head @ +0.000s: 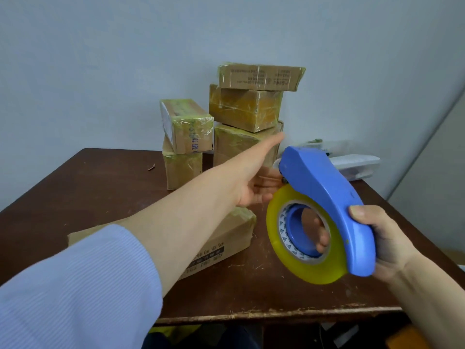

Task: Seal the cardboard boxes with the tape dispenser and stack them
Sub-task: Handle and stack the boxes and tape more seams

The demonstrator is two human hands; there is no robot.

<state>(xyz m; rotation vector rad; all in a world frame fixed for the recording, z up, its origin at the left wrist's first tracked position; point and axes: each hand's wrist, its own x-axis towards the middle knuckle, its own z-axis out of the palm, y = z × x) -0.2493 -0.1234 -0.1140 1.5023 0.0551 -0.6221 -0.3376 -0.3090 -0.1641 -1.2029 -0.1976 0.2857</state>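
My right hand (385,245) grips a blue tape dispenser (327,195) loaded with a yellowish roll of tape (284,250), held in the air over the table's right front. My left hand (254,182) reaches forward with straight fingers, just left of the dispenser's nose; whether it touches the tape end is hidden. Beneath my left forearm a flat cardboard box (226,238) lies on the table. Behind it stand two stacks of taped boxes: a taller one (246,109) of three and a lower one (186,127) of two.
The brown wooden table (75,197) has a worn front edge and ends near the wall. A white plastic item (357,165) lies at the back right behind the dispenser. A small scrap (151,167) sits at the back left.
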